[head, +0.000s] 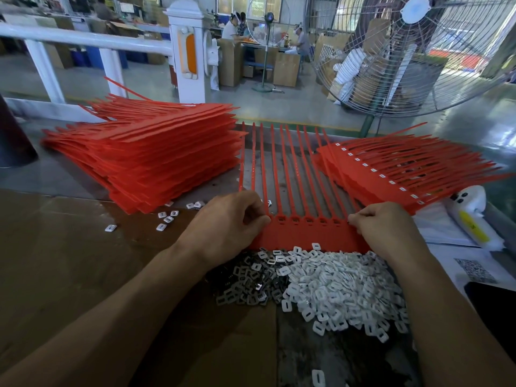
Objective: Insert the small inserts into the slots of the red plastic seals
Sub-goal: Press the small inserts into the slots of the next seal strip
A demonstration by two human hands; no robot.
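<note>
Head view shows a brown work table [69,261] with lots of red and white things on it. In the middle of the frame lies one red sheet of seals [304,233], a flat strip with long thin tails that point up toward the top of the frame. The slots along this strip look empty. The left hand [231,222] pinches the left end of the strip with curled fingers. The right hand [385,227] pinches the right end the same way. Both hands are clamped on the red sheet, and they hide its two ends.

Just below the strip, in the lower middle of the frame, sits a big heap of small inserts [335,289]. Most are white, and the ones on the left side of the heap look darker. The heap touches the bottom edge of the strip, and a few inserts lie on top of that edge. A few loose inserts [167,216] lie on the table at the middle left.

At the upper left is a tall stack of red seals [156,157]. At the right is a lower stack of red seals [405,174] with white inserts showing in a row along its edge. Beside it at the far right lies a white gadget [472,216] with a yellow patch, on white paper [441,233].

Behind the table stand a white railing [92,40], a big wire fan [413,51], cardboard boxes and some people at a far table
</note>
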